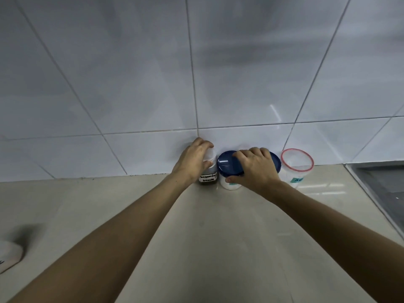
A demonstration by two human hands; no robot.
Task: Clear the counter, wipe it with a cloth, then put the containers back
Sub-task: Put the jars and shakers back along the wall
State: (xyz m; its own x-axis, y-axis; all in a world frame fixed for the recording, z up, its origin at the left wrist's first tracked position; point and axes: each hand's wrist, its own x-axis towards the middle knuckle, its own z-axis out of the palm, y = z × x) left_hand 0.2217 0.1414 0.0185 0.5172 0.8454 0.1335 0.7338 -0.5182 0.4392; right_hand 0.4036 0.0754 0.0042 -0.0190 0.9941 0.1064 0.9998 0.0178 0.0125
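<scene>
Three containers stand in a row against the tiled wall at the back of the beige counter (pixel 196 226). My left hand (pixel 193 162) grips the white cap of a small labelled sauce bottle (pixel 208 177). My right hand (pixel 255 169) is closed over the blue lid of a round white tub (pixel 229 165), thumb on its front side. To the right stands a clear tub with a red rim (pixel 297 165) and a blue label, untouched. No cloth is in view.
A steel sink (pixel 384 182) lies at the right edge of the counter. A white object (pixel 9 254) sits at the far left, partly cut off. White wall tiles (pixel 153 84) rise directly behind the containers.
</scene>
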